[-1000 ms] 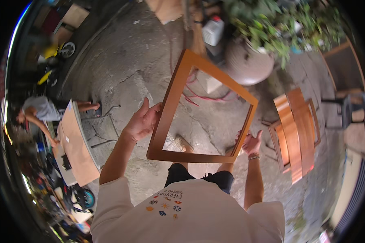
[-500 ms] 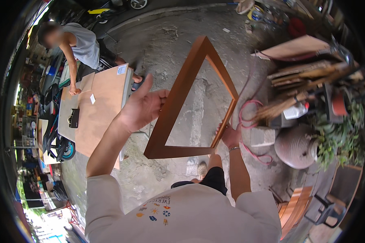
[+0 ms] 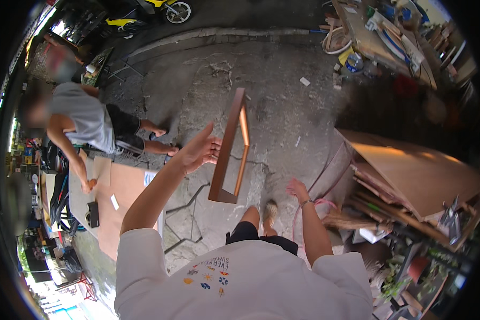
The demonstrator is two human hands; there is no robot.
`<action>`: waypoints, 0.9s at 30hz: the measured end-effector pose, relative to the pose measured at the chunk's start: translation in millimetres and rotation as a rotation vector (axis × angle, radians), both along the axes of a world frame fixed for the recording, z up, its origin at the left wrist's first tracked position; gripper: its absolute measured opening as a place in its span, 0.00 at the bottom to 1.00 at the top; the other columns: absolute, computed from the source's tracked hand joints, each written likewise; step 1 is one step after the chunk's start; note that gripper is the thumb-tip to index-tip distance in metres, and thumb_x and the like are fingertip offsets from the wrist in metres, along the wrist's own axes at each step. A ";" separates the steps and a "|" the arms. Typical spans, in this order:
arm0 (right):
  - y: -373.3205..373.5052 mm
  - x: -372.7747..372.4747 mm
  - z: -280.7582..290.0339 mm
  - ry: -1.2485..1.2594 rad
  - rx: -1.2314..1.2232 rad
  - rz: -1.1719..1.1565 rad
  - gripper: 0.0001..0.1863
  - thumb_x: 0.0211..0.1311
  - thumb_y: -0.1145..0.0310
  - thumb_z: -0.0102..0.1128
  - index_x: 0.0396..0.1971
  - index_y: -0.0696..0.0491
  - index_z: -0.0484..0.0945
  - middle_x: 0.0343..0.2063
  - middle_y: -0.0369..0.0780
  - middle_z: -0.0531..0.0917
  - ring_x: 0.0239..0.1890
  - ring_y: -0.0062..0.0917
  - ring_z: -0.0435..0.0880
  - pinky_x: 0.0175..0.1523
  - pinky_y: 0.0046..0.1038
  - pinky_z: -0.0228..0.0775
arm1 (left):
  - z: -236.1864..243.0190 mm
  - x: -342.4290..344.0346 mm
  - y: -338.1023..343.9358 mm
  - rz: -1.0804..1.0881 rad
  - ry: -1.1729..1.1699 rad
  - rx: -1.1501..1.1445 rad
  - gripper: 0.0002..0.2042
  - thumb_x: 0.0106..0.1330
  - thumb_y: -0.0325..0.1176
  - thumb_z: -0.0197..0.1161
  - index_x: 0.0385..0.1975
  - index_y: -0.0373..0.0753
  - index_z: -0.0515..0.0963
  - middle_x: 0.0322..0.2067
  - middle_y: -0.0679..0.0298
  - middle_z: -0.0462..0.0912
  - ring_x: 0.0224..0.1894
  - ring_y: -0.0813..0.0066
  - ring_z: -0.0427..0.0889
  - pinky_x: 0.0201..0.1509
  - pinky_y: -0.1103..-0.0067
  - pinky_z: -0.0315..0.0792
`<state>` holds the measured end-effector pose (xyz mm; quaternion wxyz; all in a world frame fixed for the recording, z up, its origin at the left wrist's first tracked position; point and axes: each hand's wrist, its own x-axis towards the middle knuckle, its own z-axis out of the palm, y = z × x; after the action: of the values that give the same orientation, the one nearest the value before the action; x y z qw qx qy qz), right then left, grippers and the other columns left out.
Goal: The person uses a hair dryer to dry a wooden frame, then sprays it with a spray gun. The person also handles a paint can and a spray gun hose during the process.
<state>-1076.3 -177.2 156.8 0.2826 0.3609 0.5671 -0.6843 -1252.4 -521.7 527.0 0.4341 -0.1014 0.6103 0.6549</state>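
A brown wooden frame [image 3: 228, 144] hangs upright in front of me, turned nearly edge-on. My left hand [image 3: 199, 152] grips its left side, thumb raised and fingers hooked around the bar. To the right of the frame, apart from it, my right hand [image 3: 296, 188] is open with its fingers spread, holding nothing. A bracelet [image 3: 307, 202] circles the right wrist.
On the left, a co-worker [image 3: 82, 114] leans over a table topped with a light board [image 3: 128, 192]; a black box-like object [image 3: 92, 214] lies there. Metal legs [image 3: 189, 213] stand beside it. Stacked boards [image 3: 400, 165] and a pink hose [image 3: 325, 202] are right.
My right hand has let go of the frame and opened. The frame has swung nearly edge-on in my left hand. My view has turned, and another person shows at the far left.
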 end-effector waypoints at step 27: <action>283.4 -758.1 13.1 -0.367 0.361 0.037 0.18 0.69 0.54 0.54 0.36 0.56 0.76 0.25 0.40 0.81 0.24 0.25 0.81 0.30 0.30 0.74 | -290.7 -804.1 34.4 0.587 -0.320 -0.459 0.40 0.63 0.77 0.33 0.34 0.43 0.78 0.20 0.71 0.73 0.15 0.81 0.67 0.17 0.82 0.61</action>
<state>-1834.4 106.2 169.9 0.3242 0.5133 0.6256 -0.4899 -2056.5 -487.3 236.3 0.2843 -0.4665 0.6104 0.5736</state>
